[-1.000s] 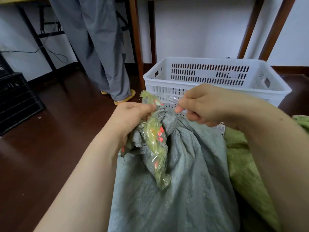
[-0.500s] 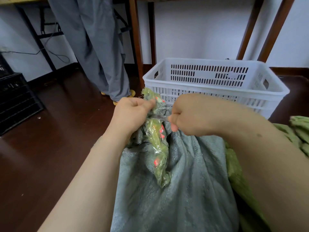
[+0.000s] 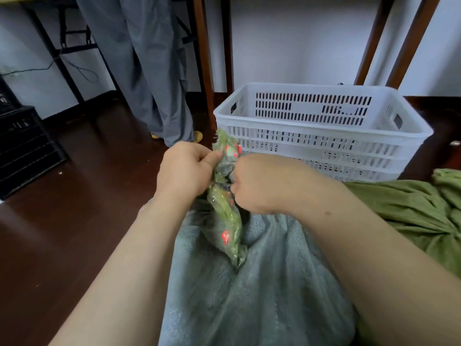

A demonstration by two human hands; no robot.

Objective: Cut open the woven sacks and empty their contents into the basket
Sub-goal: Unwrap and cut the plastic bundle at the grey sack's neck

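A grey-blue sack (image 3: 262, 295) lies in front of me, its neck bunched and wrapped with a green plastic strip (image 3: 225, 216) that has red marks. My left hand (image 3: 185, 171) pinches the strip and the neck from the left. My right hand (image 3: 259, 183) is fisted against the neck from the right, and only a dark sliver of a thin blade shows at its knuckles. Just beyond the hands stands the white slotted basket (image 3: 324, 132); I see nothing inside it.
A green sack (image 3: 411, 208) lies to the right of the grey one. A person in grey trousers (image 3: 154, 71) stands at the back left by a wooden table leg (image 3: 203, 58). A black crate (image 3: 22, 146) sits at the far left on the dark floor.
My right hand has dropped from above the neck and closed in against the green strip. My left hand has kept its hold on the neck.
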